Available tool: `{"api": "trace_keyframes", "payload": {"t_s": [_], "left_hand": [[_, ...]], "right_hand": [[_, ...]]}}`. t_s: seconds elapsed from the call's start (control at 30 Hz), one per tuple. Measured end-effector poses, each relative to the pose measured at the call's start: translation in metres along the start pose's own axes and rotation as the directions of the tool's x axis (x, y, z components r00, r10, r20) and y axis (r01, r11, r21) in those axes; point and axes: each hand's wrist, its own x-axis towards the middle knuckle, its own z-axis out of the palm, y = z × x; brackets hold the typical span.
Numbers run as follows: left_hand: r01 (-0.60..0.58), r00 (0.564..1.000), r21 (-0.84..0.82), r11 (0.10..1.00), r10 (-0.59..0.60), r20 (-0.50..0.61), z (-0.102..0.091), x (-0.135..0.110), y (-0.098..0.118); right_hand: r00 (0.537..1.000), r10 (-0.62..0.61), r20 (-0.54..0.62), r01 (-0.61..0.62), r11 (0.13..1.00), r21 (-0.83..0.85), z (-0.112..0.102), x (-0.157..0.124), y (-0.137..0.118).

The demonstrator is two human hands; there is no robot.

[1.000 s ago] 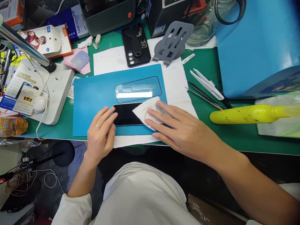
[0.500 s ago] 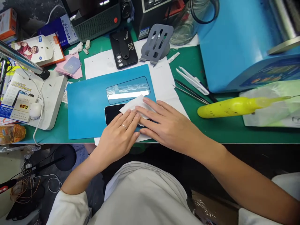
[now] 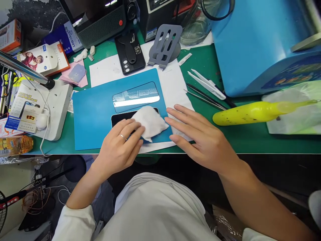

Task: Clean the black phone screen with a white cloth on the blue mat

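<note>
A white wipe (image 3: 150, 121) lies bunched over the right part of a black-screened phone (image 3: 119, 118) on a blue mat (image 3: 90, 124). My left hand (image 3: 121, 144), with a ring on one finger, rests across the phone's lower left part, fingers loosely bent and apart. Its fingertips meet the wipe's left edge; what lies beneath them is hidden. To the right of the wipe, my right hand (image 3: 200, 140) hovers with fingers spread and nothing in them. Just beyond the phone is a clear screen protector with a black border (image 3: 136, 96).
Behind the mat are a black phone case (image 3: 129, 53) and a grey phone stand (image 3: 165, 45). Tweezers (image 3: 207, 83) and a yellow squeeze bottle (image 3: 240, 113) lie to the right, near a blue machine (image 3: 250, 50). A white box (image 3: 57, 110) stands left.
My right hand has lifted off the wipe and moved right, its fingers spreading. My left hand has drawn slightly left. The wipe, flattened under both hands before, now sits bunched and more exposed.
</note>
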Motion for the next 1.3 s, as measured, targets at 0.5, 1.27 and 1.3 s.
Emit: {"api": "trace_keyframes", "payload": {"t_s": [0.5,1.27,1.3], "left_hand": [[0.203,0.970,-0.051,0.978,-0.208,-0.129,-0.007,-0.003,-0.015],[0.257,0.890,-0.244,0.935,-0.328,-0.317,0.015,-0.050,-0.020],[0.259,0.888,-0.245,0.934,-0.330,-0.319,0.015,-0.050,-0.020]], "right_hand": [[0.980,-0.105,0.169,0.146,0.958,-0.248,0.002,0.009,-0.002],[0.937,-0.077,0.342,0.153,0.967,-0.203,0.013,0.017,-0.019],[0.933,-0.073,0.353,0.147,0.971,-0.189,0.015,0.019,-0.018]]}}
